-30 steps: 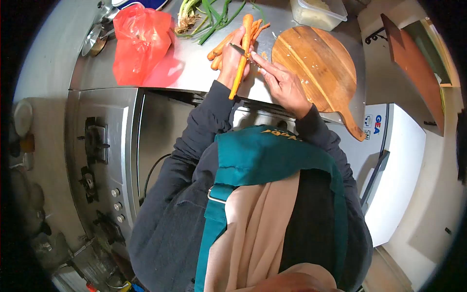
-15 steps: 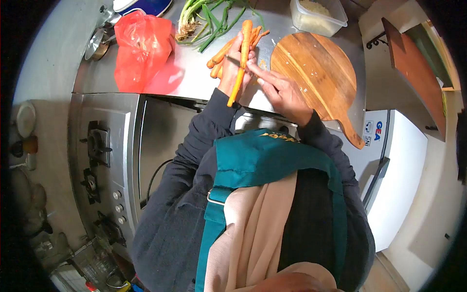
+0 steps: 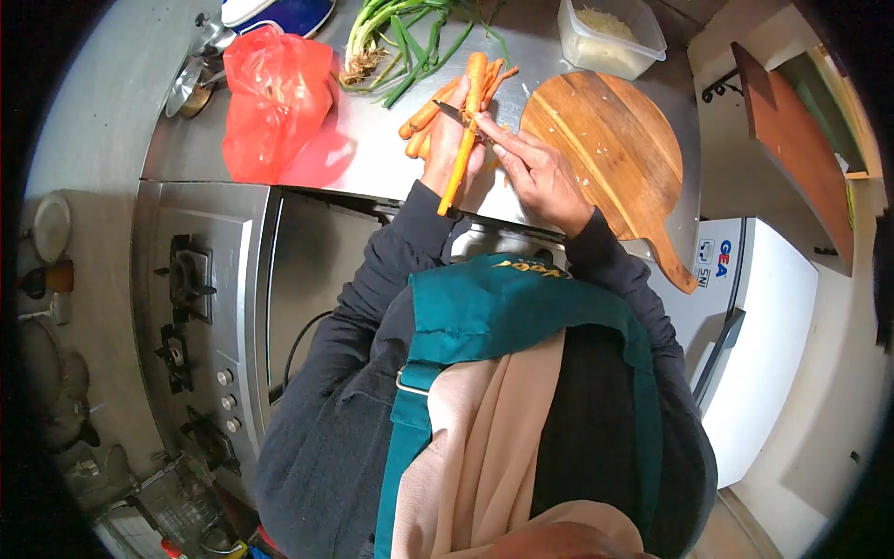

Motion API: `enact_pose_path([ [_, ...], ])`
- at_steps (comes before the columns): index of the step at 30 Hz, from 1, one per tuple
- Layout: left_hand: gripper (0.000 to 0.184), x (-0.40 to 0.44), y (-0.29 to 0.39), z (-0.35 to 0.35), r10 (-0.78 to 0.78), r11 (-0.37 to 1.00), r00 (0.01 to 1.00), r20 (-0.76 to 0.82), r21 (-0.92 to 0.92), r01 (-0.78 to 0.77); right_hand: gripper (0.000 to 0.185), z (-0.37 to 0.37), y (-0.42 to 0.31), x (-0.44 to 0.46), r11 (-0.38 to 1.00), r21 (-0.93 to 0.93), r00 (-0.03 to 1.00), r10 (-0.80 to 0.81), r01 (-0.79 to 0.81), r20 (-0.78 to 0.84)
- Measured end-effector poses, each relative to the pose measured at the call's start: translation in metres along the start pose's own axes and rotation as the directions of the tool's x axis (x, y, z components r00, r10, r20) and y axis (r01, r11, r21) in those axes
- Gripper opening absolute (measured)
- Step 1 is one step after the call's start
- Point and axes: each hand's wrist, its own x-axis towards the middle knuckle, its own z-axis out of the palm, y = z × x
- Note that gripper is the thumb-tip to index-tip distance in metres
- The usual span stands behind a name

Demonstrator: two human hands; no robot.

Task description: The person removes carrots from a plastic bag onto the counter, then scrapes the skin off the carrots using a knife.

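A long orange carrot (image 3: 455, 174) is gripped in my left hand (image 3: 447, 140), its thick end pointing away and its thin end toward my body. My right hand (image 3: 542, 177) is closed around a small knife (image 3: 450, 112), whose dark blade lies across the carrot; the handle is mostly hidden by the fingers. Behind my left hand, several more carrots (image 3: 424, 116) rest on the steel counter (image 3: 377, 126). Orange scraps lie close to my right hand.
Right of my hands sits a round wooden board (image 3: 605, 130) with pale bits on it. Spring onions (image 3: 410, 47) and a tub of grated pale food (image 3: 610, 47) are at the back. A red plastic bag (image 3: 275, 107) stands left, above the gas stove (image 3: 214, 279).
The knife blade has turned and slid along the carrot, now showing farther left, pointing up and away. Both hands stay close together, and the whole view has shifted slightly.
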Motion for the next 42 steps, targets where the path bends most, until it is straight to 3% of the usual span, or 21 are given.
enact_pose_path([
  [4,0.025,-0.005,0.001,0.002,0.011,0.999,1.000,0.009,0.044,-0.012,0.038,0.007,0.014,0.002,0.999,-0.007,0.997,-0.048,0.047,-0.056],
  [6,0.025,-0.007,0.002,0.001,-0.114,0.991,0.993,0.035,0.081,0.111,0.038,0.006,0.022,0.006,0.998,0.005,0.994,-0.058,0.058,-0.091],
  [10,0.025,-0.010,-0.004,0.004,-0.148,0.981,0.989,0.026,0.129,0.143,0.038,-0.004,0.025,0.008,0.994,0.106,0.992,-0.022,0.035,-0.124],
  [12,0.024,-0.014,-0.001,0.008,-0.119,0.984,0.989,0.092,0.146,0.105,0.039,-0.006,0.019,0.003,0.990,0.058,0.989,-0.124,0.128,-0.076],
  [13,0.023,-0.014,-0.001,0.008,-0.060,0.984,0.998,0.029,0.168,0.054,0.040,-0.002,0.020,0.000,0.989,0.025,0.988,-0.145,0.147,-0.058],
  [14,0.021,-0.014,-0.002,0.011,-0.004,0.981,1.000,-0.017,0.195,0.007,0.041,-0.002,0.021,-0.002,0.999,0.030,0.998,-0.041,0.039,0.051],
  [15,0.021,-0.014,-0.002,0.010,-0.004,0.975,1.000,-0.001,0.224,0.004,0.040,0.001,0.026,-0.001,0.986,0.111,0.992,-0.127,0.128,-0.014],
  [16,0.021,-0.017,-0.002,0.005,-0.005,0.967,1.000,0.026,0.256,-0.001,0.038,-0.008,0.015,0.000,0.982,0.189,0.996,0.000,-0.018,0.094],
  [18,0.023,-0.007,-0.008,-0.010,0.008,0.970,1.000,0.020,0.243,-0.013,0.038,-0.002,0.027,0.003,0.987,0.159,0.997,-0.050,0.040,0.062],
  [20,0.025,-0.006,-0.007,-0.008,0.007,0.985,0.991,-0.135,0.169,0.016,0.038,-0.002,0.039,0.009,0.993,0.098,0.993,-0.078,0.069,0.085],
  [21,0.025,-0.012,-0.006,0.007,-0.053,0.990,0.998,-0.025,0.127,0.056,0.038,-0.015,0.032,0.009,0.991,0.107,0.993,-0.091,0.082,0.080],
  [23,0.025,-0.009,-0.007,0.012,-0.025,0.982,0.999,-0.047,0.186,0.034,0.039,-0.018,0.037,0.012,0.980,0.161,0.991,-0.125,0.114,0.057],
  [24,0.024,-0.006,-0.007,0.006,-0.048,0.981,0.992,0.114,0.193,0.025,0.039,-0.020,0.040,0.015,0.970,0.204,0.989,-0.144,0.132,0.043],
  [27,0.026,-0.005,-0.023,0.016,0.046,0.974,0.995,0.084,0.216,-0.063,0.040,-0.055,0.031,0.002,0.974,0.220,0.986,-0.088,0.055,0.142],
  [28,0.026,-0.012,-0.031,0.024,0.085,0.971,0.995,0.053,0.222,-0.094,0.041,-0.052,0.044,0.004,0.935,0.342,0.979,-0.147,0.091,0.140],
  [29,0.026,-0.007,-0.035,0.023,0.032,0.976,0.995,0.098,0.212,-0.052,0.040,-0.050,0.059,0.006,0.951,0.284,0.983,-0.157,0.123,0.099],
  [31,0.027,-0.017,-0.051,0.034,0.064,0.958,0.997,0.036,0.277,-0.071,0.040,-0.059,0.074,0.004,0.960,0.232,0.984,-0.172,0.159,0.037],
  [33,0.027,-0.021,-0.064,0.049,0.058,0.947,0.998,0.039,0.316,-0.067,0.039,-0.074,0.081,-0.003,0.963,0.216,0.977,-0.188,0.163,0.099],
  [35,0.032,-0.040,-0.079,0.072,0.174,0.950,0.981,0.079,0.247,-0.189,0.039,-0.085,0.081,-0.013,0.942,0.268,0.968,-0.233,0.201,0.093],
  [36,0.035,-0.027,-0.070,0.052,0.106,0.956,0.991,0.088,0.265,-0.125,0.038,-0.091,0.081,-0.017,0.923,0.311,0.957,-0.272,0.229,0.101],
  [42,0.030,-0.047,-0.082,0.067,0.192,0.932,0.981,-0.028,0.318,-0.174,0.037,-0.113,0.080,-0.024,0.902,0.334,0.943,-0.320,0.273,0.094],
])
